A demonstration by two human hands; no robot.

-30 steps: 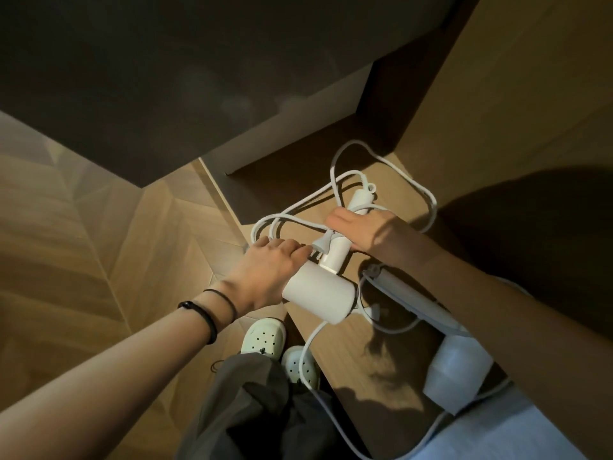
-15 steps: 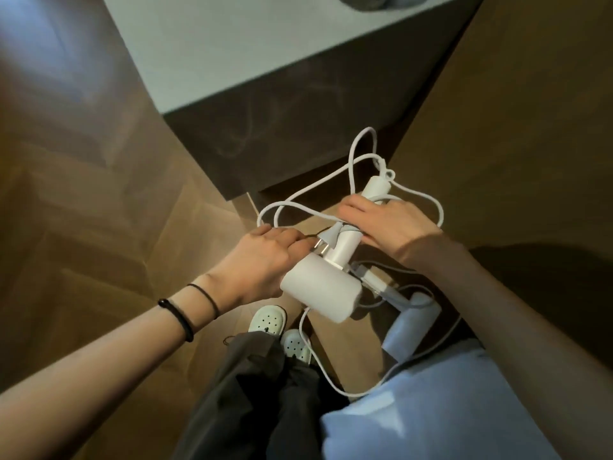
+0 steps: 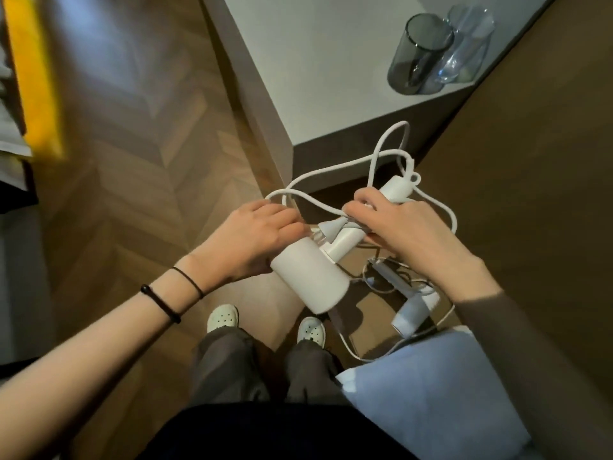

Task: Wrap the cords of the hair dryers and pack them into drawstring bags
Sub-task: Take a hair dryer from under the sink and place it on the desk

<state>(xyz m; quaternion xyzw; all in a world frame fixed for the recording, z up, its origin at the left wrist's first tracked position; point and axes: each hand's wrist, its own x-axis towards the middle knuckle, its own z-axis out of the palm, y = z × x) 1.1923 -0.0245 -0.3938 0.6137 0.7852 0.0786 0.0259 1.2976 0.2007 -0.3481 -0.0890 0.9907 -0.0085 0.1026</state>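
I hold a white hair dryer (image 3: 310, 280) up in front of me, barrel toward me. My right hand (image 3: 394, 224) grips its handle, whose end (image 3: 396, 189) sticks out past my fingers. My left hand (image 3: 255, 234) is curled against the barrel's rear end next to the plug (image 3: 328, 229); what it grips is hidden. The white cord (image 3: 331, 169) loops loosely above both hands. A second white hair dryer (image 3: 413, 303) lies below on the wooden surface with its cord tangled round it. A pale blue cloth (image 3: 431, 390), perhaps a bag, lies at the lower right.
A white table top (image 3: 318, 68) stands ahead with a dark glass (image 3: 419, 54) and a clear glass (image 3: 464, 44) on it. A brown wall panel (image 3: 530, 161) rises on the right. Herringbone wood floor (image 3: 132, 161) spreads to the left, my feet in pale clogs (image 3: 223, 317) below.
The dryer and both hands have risen from the wooden surface. My view has tilted up, bringing the white table top and the glasses into sight. The grips look unchanged.
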